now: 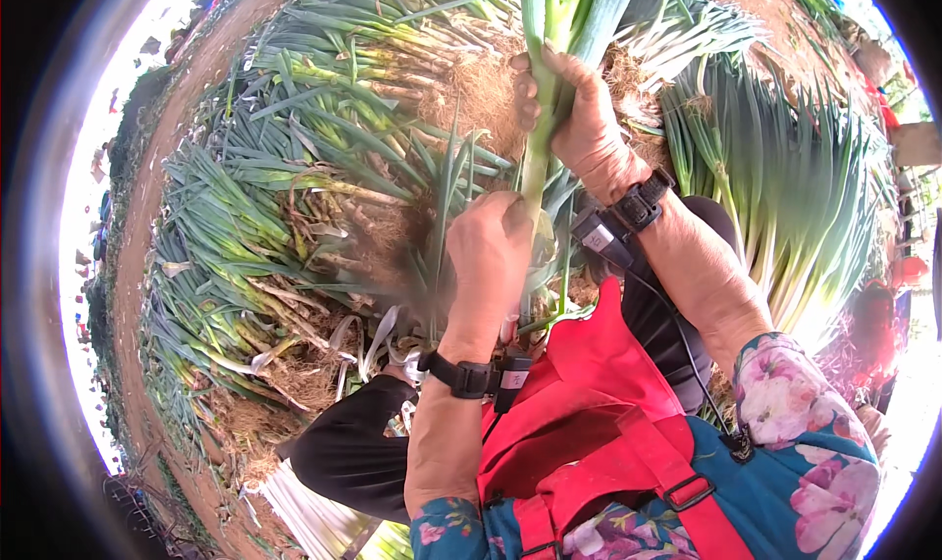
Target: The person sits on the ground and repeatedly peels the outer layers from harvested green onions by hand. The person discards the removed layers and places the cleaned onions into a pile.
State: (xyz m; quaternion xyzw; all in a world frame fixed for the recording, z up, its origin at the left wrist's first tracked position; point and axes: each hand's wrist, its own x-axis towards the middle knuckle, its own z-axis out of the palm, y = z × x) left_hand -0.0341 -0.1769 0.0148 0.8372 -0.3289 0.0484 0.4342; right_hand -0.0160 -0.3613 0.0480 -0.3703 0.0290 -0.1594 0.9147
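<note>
Held upright at the centre of the view: one long leek [538, 158], white-green shank below, broad green leaves running off toward twelve o'clock. Right hand [579, 119] wrapped round the upper shank, grip closed on the leek, thumb side toward the stalk, a black wrist strap [640, 205] and cable just behind at five o'clock. Left hand [488, 256] lower down, at six o'clock from the right one, grip closed round the foot of the same leek; fingers turned away, so exact finger placement hard to tell. Another black wrist strap [469, 378] on the left forearm. Both forearms bare to floral sleeves [800, 432] at the lower edge, a red apron [589, 403] with straps between them, dark trousers [343, 452] at seven o'clock.

All around, heaps of harvested leeks [294, 217] lying on bare brown soil [147, 197]: leaves and rooty ends tangled from nine to eleven o'clock, tufts of pale roots [481, 94] just left of the held stalk. A tidier row of leeks [795, 207] at three o'clock, white shanks toward the person, green tops fanned outward. A few trimmed white shanks [314, 516] at seven o'clock, beside the knee.
</note>
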